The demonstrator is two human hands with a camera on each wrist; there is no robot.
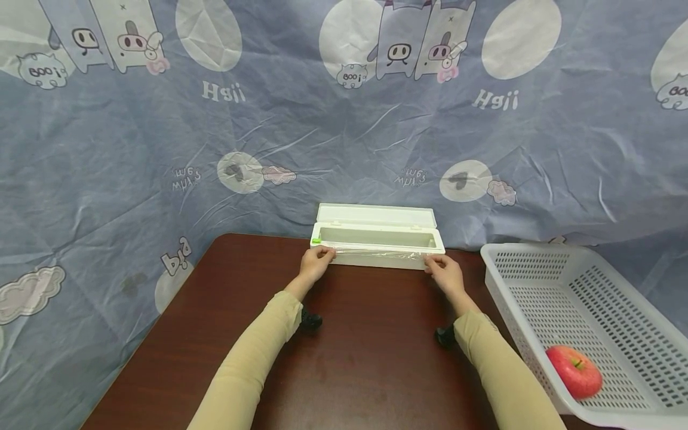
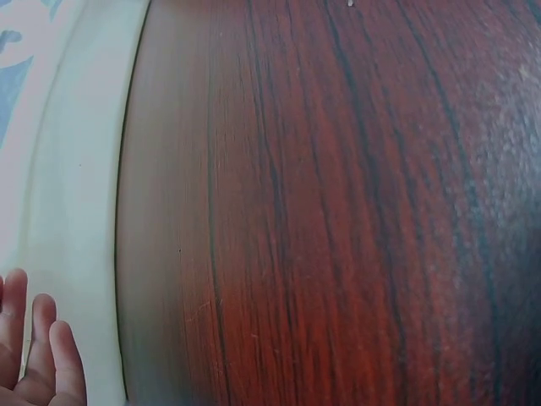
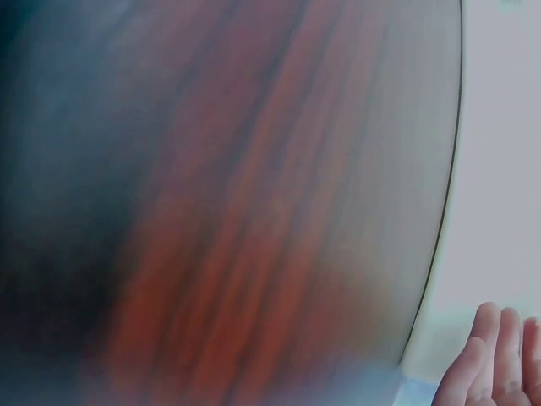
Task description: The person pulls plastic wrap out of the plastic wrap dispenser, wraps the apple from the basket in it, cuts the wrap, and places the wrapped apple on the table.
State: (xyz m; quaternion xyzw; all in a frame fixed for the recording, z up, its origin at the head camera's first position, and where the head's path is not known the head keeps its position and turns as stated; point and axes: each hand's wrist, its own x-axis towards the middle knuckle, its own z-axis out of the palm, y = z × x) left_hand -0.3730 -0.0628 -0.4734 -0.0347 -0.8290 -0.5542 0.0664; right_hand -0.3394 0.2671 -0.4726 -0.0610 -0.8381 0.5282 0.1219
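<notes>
The head camera looks forward and down from above my arms, far enough back to take in cloth (image 1: 344,131) across the top, the box (image 1: 376,227) near the centre and the basket (image 1: 570,310) at lower right. My wrist cameras sit close over the table (image 1: 376,370). One puts the box along the frame's left side, my left hand (image 1: 316,263) at lower left; the other, blurrier, mirrors that, with my right hand (image 1: 447,275) at lower right. All three share table and box.
</notes>
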